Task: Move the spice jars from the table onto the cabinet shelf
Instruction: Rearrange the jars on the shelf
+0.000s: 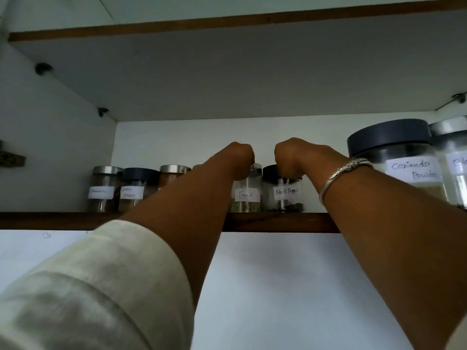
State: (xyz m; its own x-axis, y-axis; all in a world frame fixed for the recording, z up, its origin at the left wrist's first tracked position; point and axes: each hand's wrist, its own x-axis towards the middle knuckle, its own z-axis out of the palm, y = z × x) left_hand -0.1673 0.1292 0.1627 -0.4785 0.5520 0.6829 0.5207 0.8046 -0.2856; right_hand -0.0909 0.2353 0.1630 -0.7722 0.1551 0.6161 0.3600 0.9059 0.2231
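Both my arms reach up to the cabinet shelf. My left hand curls down over the lid of the Fennel jar, a small glass jar with green seeds. My right hand, a silver bangle on its wrist, curls over the dark lid of the Black Pepper jar. Both jars stand upright on the shelf, side by side. The fingers are hidden behind the backs of the hands.
Three more labelled jars stand in a row at the left of the shelf. A large Coriander Powder jar and another big jar sit at the right front. The upper shelf board hangs overhead.
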